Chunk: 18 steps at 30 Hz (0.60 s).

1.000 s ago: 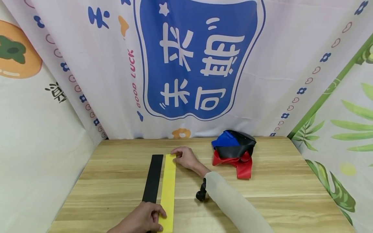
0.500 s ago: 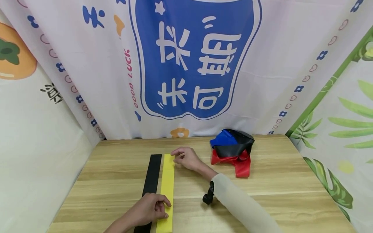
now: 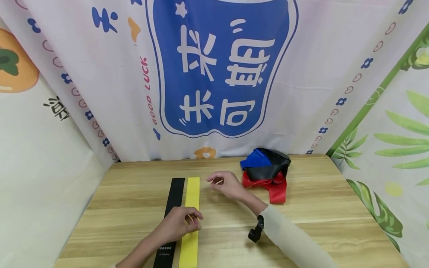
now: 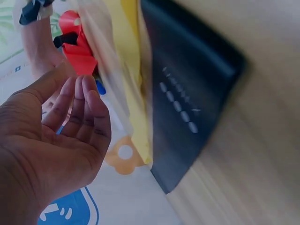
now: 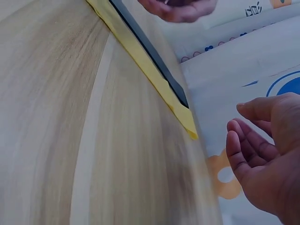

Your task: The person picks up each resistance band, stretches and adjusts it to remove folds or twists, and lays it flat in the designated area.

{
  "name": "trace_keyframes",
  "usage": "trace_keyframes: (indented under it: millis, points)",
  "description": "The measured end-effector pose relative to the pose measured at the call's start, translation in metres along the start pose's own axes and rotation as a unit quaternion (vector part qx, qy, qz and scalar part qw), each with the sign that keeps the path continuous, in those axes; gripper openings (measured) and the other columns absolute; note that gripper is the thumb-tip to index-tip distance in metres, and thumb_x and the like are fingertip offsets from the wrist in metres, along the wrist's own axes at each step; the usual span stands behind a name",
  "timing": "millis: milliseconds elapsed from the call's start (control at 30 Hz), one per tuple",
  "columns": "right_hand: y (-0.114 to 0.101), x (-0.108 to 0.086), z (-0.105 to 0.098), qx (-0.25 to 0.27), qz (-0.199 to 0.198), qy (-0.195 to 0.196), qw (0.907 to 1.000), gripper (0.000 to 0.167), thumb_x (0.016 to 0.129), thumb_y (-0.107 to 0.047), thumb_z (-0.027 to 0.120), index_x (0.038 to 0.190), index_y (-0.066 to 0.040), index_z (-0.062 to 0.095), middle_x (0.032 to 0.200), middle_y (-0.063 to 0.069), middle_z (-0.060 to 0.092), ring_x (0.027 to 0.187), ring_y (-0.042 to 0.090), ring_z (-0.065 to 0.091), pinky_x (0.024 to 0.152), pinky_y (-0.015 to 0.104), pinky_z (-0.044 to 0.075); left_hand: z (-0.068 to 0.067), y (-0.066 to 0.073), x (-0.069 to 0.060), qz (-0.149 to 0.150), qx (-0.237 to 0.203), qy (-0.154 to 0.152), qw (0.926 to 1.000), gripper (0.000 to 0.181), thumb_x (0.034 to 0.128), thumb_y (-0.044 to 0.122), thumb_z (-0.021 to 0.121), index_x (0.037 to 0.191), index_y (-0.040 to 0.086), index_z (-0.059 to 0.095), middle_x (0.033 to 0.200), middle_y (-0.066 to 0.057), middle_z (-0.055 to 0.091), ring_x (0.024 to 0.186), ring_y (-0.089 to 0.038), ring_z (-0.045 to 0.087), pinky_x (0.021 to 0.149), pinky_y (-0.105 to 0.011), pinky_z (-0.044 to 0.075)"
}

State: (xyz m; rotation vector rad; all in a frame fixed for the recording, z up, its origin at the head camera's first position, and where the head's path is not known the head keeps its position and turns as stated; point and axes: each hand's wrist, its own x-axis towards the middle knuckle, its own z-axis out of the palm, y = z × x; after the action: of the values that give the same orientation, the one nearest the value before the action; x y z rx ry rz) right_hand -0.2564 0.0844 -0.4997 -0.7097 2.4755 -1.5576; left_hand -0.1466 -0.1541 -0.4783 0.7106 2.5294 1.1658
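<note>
Two flat exercise bands lie side by side on the table, a black band (image 3: 175, 197) with white dots and lettering and a yellow band (image 3: 192, 193) to its right. My left hand (image 3: 182, 223) hovers above them, its fingers loosely bent and holding nothing; it hides part of both bands. In the left wrist view this hand (image 4: 56, 136) is apart from the yellow band (image 4: 125, 37). Right of the yellow band's far end, my right hand (image 3: 228, 184) is in the air with relaxed fingers. The right wrist view shows that hand (image 5: 267, 159) with nothing in it.
A tangled pile of bands sits at the back right: a blue band (image 3: 256, 159), a black band (image 3: 268, 172) and a red band (image 3: 278, 191). Behind the wooden table (image 3: 301, 230) hangs a printed curtain (image 3: 311, 74).
My right hand has left the yellow band's far end and moved right. The left hand has slid forward from near the front end and lifted off, uncovering the black band's lettering.
</note>
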Motion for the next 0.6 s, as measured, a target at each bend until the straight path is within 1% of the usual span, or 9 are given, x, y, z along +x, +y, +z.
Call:
trace_keyframes:
  millis: [167,333,400,500,600]
  points:
    - [-0.003,-0.016,-0.017,-0.017,0.011,0.007,0.9998,0.019,0.098,-0.002,0.072,0.117,0.001,0.077,0.116,0.016,0.076,0.098,0.019,0.071,0.088,0.033,0.062,-0.004,0.005,0.013,-0.004,0.009,0.029,0.9995,0.010,0.0932,0.009,0.081,0.103,0.007,0.078,0.094,0.002,0.075,0.083,-0.011,0.068,0.071,-0.023,0.058]
    - [0.005,-0.033,-0.036,-0.037,0.011,0.025,0.9989,0.017,0.096,-0.001,0.074,0.113,0.001,0.078,0.111,0.013,0.078,0.096,0.019,0.073,0.084,0.030,0.062,-0.004,0.010,0.024,0.002,0.011,0.055,0.9984,0.011,0.0961,0.010,0.078,0.106,0.005,0.078,0.100,-0.003,0.077,0.087,-0.015,0.071,0.073,-0.024,0.059]
    - [0.008,-0.039,-0.043,-0.044,0.008,0.029,0.9986,0.017,0.096,-0.001,0.075,0.112,0.000,0.078,0.110,0.013,0.078,0.095,0.018,0.073,0.083,0.028,0.062,-0.005,0.012,0.027,0.003,0.008,0.058,0.9983,0.012,0.0975,0.010,0.077,0.108,0.005,0.078,0.103,-0.005,0.078,0.088,-0.017,0.072,0.074,-0.024,0.059]
    - [0.012,-0.049,-0.054,-0.044,0.007,0.031,0.9985,0.017,0.095,0.000,0.076,0.112,0.001,0.078,0.110,0.016,0.077,0.093,0.017,0.073,0.082,0.026,0.061,-0.004,0.014,0.033,0.002,0.003,0.060,0.9982,0.014,0.0988,0.010,0.075,0.111,0.004,0.078,0.107,-0.009,0.078,0.091,-0.019,0.072,0.074,-0.024,0.059]
    - [0.016,-0.058,-0.063,-0.040,0.009,0.030,0.9987,0.017,0.095,0.000,0.076,0.112,0.001,0.077,0.109,0.018,0.077,0.091,0.014,0.071,0.080,0.023,0.060,-0.002,0.015,0.040,0.001,0.006,0.066,0.9978,0.016,0.0995,0.011,0.075,0.113,0.004,0.077,0.110,-0.008,0.077,0.094,-0.020,0.072,0.075,-0.025,0.059]
